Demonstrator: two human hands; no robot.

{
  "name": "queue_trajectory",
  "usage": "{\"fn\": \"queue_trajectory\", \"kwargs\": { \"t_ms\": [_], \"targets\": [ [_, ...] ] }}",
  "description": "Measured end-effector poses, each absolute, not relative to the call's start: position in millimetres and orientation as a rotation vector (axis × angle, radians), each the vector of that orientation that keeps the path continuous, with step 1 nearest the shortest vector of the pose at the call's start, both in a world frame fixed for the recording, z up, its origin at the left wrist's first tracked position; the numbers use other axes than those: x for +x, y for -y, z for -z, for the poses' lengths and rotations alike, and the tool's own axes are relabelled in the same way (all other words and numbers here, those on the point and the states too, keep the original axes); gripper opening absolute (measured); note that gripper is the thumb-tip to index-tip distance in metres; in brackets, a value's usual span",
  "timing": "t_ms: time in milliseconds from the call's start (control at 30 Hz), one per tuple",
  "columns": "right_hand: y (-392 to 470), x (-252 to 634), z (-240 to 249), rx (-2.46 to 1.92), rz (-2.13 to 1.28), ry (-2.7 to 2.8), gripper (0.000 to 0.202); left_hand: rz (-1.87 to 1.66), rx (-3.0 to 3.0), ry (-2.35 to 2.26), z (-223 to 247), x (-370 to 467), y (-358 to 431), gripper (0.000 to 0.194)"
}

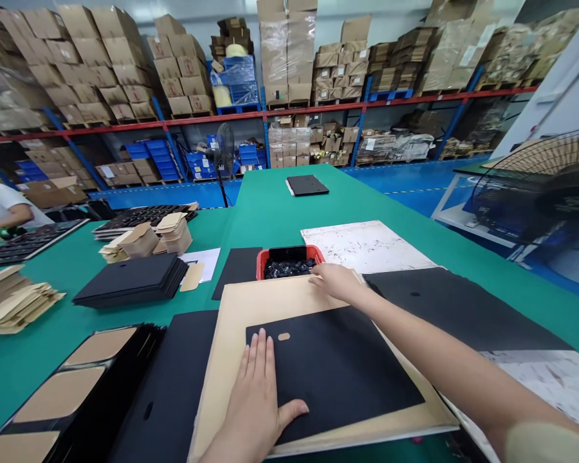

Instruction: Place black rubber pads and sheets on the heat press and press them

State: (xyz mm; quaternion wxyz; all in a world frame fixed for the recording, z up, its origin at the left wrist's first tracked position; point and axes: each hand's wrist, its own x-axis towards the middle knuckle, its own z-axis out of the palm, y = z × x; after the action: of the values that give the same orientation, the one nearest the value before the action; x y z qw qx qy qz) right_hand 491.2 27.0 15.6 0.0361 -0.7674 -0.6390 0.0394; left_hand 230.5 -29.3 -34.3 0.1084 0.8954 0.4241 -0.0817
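Note:
My left hand (255, 395) lies flat, fingers stretched and thumb out, on the left part of a black sheet (347, 370) with a small oblong slot. Under that sheet is a larger tan board (234, 305). Over the board's far edge reaches my right hand (336, 283), its fingers bent together close to a red plastic basket (260, 265). Whatever its fingertips may hold is too small to make out. Small dark, shiny pieces (287, 269) fill the basket, and a flat black object (287, 252) rests at its back.
Black sheets (168, 379) and a stack with tan panels (60, 392) lie left, with a black stack (128, 276) beyond. Right are another black sheet (444, 299) and a speckled white board (367, 244). A large fan (550, 193) stands right; a person (9, 206) works far left.

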Motion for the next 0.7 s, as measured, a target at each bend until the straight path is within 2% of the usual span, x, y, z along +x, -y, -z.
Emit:
{"fn": "queue_trajectory", "kwargs": {
  "t_ms": [167, 300, 467, 700],
  "targets": [
    [-117.0, 495.5, 15.2, -2.462, -0.393, 1.856, 0.027, 0.114, 2.689, -1.195, 49.8, 224.0, 24.6, 0.102],
    [-157.6, 492.6, 39.6, -2.510, -0.592, 1.804, 0.030, -0.040, 2.789, -1.155, 76.6, 218.9, 18.6, 0.105],
    [-178.9, 487.0, 55.8, -2.497, -0.680, 1.748, 0.029, -0.146, 2.820, -1.164, 101.0, 219.0, 14.2, 0.109],
    [-168.4, 504.8, 52.5, -2.432, -0.735, 1.556, 0.024, 0.061, 2.667, -1.131, 78.4, 221.3, 11.3, 0.107]
  ]
}}
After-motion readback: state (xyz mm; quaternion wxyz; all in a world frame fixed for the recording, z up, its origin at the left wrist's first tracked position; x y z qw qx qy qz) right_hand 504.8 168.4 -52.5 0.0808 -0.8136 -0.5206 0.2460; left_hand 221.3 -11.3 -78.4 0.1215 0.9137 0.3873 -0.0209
